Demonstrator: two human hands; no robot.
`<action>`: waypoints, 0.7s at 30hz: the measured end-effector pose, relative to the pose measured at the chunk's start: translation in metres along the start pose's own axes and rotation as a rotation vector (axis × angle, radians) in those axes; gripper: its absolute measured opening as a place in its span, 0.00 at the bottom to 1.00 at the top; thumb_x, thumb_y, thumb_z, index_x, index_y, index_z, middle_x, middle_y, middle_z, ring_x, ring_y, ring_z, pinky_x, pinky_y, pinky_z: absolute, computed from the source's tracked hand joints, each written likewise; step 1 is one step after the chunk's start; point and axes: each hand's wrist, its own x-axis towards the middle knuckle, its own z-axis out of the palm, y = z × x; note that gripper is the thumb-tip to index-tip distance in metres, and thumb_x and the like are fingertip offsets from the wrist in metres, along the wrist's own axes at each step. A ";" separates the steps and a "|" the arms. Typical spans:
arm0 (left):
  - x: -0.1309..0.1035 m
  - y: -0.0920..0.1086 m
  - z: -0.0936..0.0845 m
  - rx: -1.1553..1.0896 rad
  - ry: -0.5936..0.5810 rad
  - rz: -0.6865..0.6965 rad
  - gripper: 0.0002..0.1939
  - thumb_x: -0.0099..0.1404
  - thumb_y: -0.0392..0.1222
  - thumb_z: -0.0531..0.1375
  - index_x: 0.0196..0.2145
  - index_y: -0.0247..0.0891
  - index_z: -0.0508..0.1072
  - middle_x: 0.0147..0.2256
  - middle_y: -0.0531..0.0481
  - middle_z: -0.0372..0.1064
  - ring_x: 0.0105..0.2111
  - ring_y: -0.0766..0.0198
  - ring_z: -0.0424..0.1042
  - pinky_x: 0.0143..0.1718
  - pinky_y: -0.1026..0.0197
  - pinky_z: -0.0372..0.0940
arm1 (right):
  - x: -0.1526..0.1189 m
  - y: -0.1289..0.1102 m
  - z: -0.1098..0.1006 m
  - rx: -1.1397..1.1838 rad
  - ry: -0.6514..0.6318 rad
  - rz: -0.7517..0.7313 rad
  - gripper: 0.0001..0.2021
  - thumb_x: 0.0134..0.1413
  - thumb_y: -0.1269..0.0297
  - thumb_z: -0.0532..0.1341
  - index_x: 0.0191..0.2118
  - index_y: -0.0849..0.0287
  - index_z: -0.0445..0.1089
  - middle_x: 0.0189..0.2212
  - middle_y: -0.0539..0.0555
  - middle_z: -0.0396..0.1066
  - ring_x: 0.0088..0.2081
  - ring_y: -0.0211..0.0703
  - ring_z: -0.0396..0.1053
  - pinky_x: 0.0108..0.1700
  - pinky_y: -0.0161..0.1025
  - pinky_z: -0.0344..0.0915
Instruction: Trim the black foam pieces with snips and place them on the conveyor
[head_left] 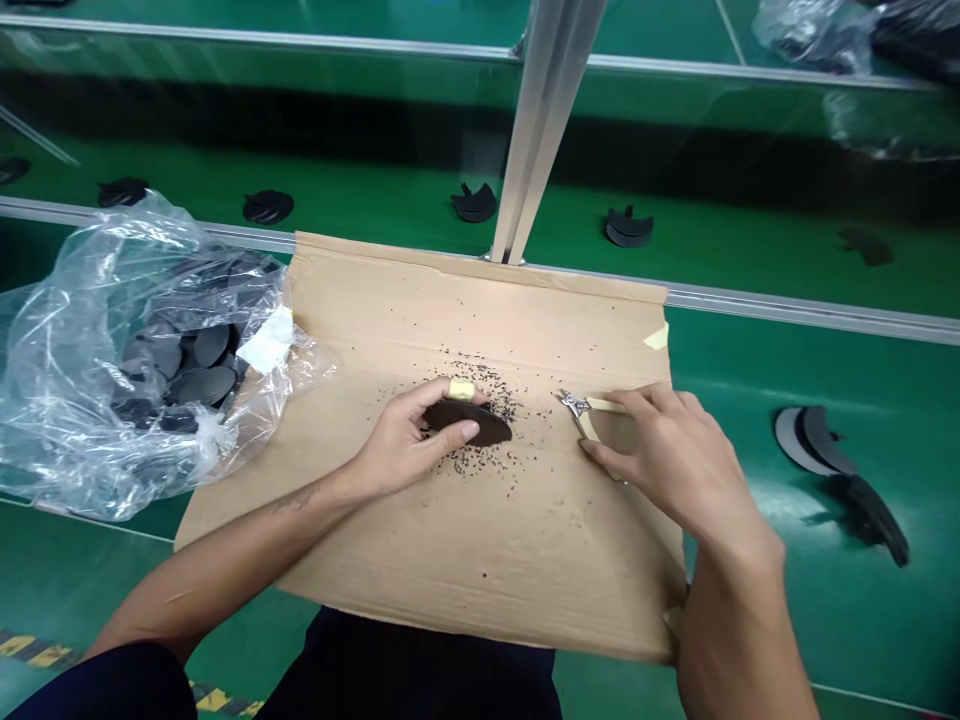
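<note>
My left hand (411, 432) is closed on a dark oval plastic piece (489, 424), thumb on top and a strip of yellow tape round one finger. In my right hand (667, 450) is a pair of nippers (587, 416) with pale handles, jaws pointing left toward the piece and apart from it. Below both hands lies a cardboard sheet (480, 540). Many tiny black scraps (495, 383) are scattered on it around the held piece; the piece's underside is hidden.
At the left lies a clear plastic bag (75, 400) with several dark oval pieces (202, 385). Curved black parts (814, 438) rest on the green surface at right. More black parts (628, 228) stand behind a metal rail, and a metal post (544, 130) rises at the cardboard's far edge.
</note>
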 end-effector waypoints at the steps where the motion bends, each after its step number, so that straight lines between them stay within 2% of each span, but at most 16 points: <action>1: 0.000 0.000 0.000 0.019 -0.017 -0.008 0.12 0.64 0.40 0.66 0.44 0.35 0.77 0.41 0.47 0.79 0.40 0.65 0.78 0.40 0.65 0.75 | 0.000 -0.004 -0.001 0.027 -0.007 0.009 0.22 0.56 0.47 0.63 0.47 0.59 0.74 0.40 0.64 0.71 0.38 0.58 0.71 0.31 0.49 0.67; 3: 0.000 0.001 0.000 0.049 -0.044 -0.007 0.10 0.64 0.39 0.65 0.44 0.36 0.78 0.40 0.47 0.79 0.39 0.64 0.77 0.41 0.65 0.74 | 0.002 -0.017 -0.003 0.174 0.010 -0.004 0.18 0.59 0.54 0.60 0.51 0.58 0.71 0.43 0.62 0.72 0.39 0.55 0.72 0.34 0.48 0.69; 5: -0.001 0.001 0.001 0.056 -0.050 0.011 0.10 0.64 0.39 0.65 0.44 0.36 0.78 0.40 0.47 0.78 0.40 0.64 0.77 0.41 0.65 0.73 | 0.005 -0.033 -0.005 0.364 0.051 -0.082 0.17 0.62 0.58 0.57 0.53 0.57 0.68 0.45 0.60 0.73 0.42 0.53 0.73 0.40 0.47 0.70; 7: -0.001 0.000 0.001 0.050 -0.044 0.037 0.10 0.64 0.38 0.65 0.44 0.37 0.77 0.41 0.48 0.78 0.40 0.65 0.77 0.42 0.65 0.73 | 0.006 -0.047 -0.004 0.512 0.081 -0.175 0.16 0.66 0.59 0.53 0.55 0.57 0.65 0.45 0.59 0.73 0.44 0.51 0.72 0.43 0.47 0.70; 9: -0.001 0.000 0.001 0.039 -0.047 0.064 0.11 0.64 0.38 0.65 0.45 0.37 0.77 0.41 0.48 0.78 0.41 0.65 0.77 0.43 0.66 0.72 | 0.007 -0.056 -0.002 0.598 0.104 -0.230 0.16 0.68 0.60 0.51 0.57 0.57 0.64 0.43 0.59 0.72 0.42 0.49 0.71 0.42 0.46 0.70; 13: 0.001 0.000 -0.001 0.052 -0.083 0.128 0.11 0.66 0.39 0.65 0.46 0.37 0.76 0.41 0.47 0.77 0.43 0.63 0.77 0.46 0.64 0.71 | 0.006 -0.062 0.003 0.627 0.156 -0.254 0.16 0.65 0.62 0.58 0.57 0.57 0.66 0.39 0.57 0.71 0.39 0.47 0.71 0.40 0.45 0.71; 21: 0.001 -0.002 -0.003 0.077 -0.109 0.203 0.10 0.67 0.39 0.64 0.47 0.37 0.76 0.40 0.47 0.76 0.41 0.63 0.75 0.46 0.62 0.70 | 0.007 -0.060 0.001 0.622 0.210 -0.326 0.17 0.60 0.66 0.64 0.55 0.55 0.68 0.42 0.59 0.74 0.41 0.49 0.73 0.41 0.46 0.73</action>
